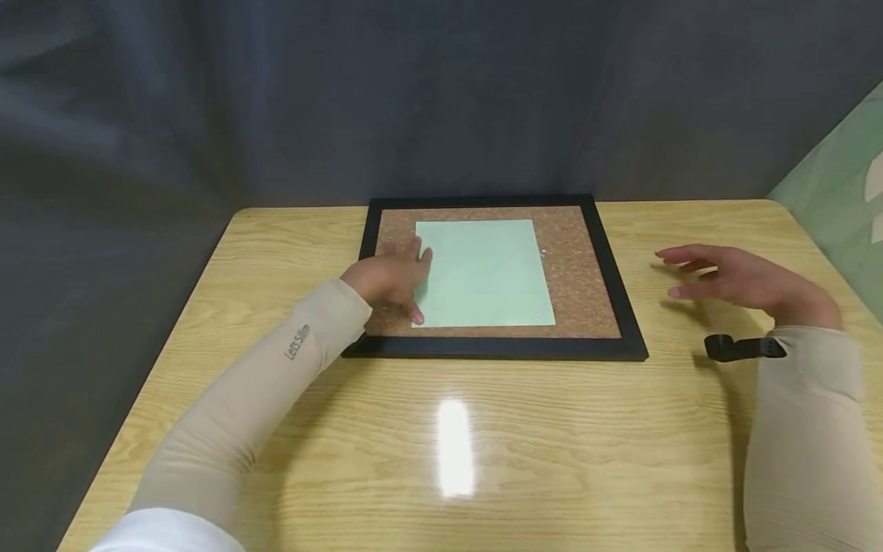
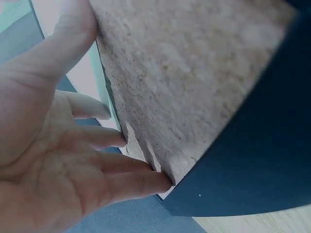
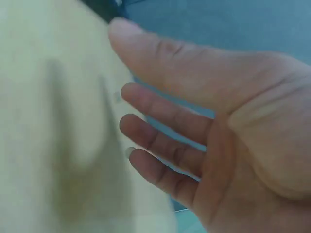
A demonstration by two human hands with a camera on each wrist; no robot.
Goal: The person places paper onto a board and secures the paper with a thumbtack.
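While the left hand (image 1: 389,280) lies flat with straight fingers on the left edge of the green sheet (image 1: 483,272), the sheet sits on the corkboard (image 1: 586,284) at the table's (image 1: 276,429) far edge. Right hand (image 1: 745,282) hovers spread, apparently touching nothing, near the right edge.

- One cork board (image 1: 586,299), black-framed, lying on the table (image 1: 552,429).
- One green sheet (image 1: 486,272) on the board's cork.
- Two hands: the left hand (image 1: 389,280) on the board's left part, the right hand (image 1: 741,284) just right of the board.
- One black strap (image 1: 741,347) near the board's front right corner.
- One table.
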